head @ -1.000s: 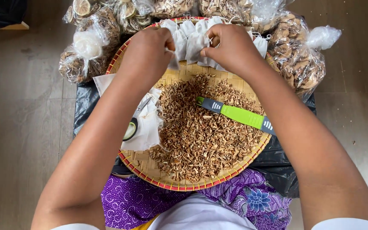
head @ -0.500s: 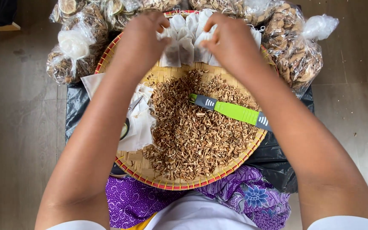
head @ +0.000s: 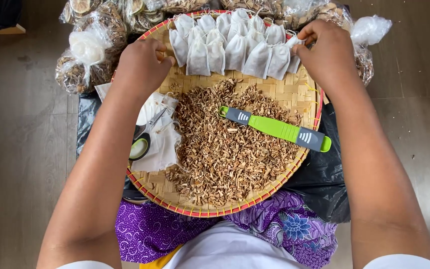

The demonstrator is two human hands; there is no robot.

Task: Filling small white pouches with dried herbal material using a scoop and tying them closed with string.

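The scene is viewed from one head-worn camera, aimed steeply down and away from the body. A round woven tray (head: 294, 89) is framed closely, centred between both forearms.

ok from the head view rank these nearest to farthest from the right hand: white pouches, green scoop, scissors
1. White pouches: touching the right hand at the tray's far edge.
2. Green scoop: on the dried pieces, below that hand.
3. Scissors: on the tray's left side, under the left arm.

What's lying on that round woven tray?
On the woven tray: brown dried bits, a green scoop, white pouches, scissors on cloth. Their contents stay hidden.
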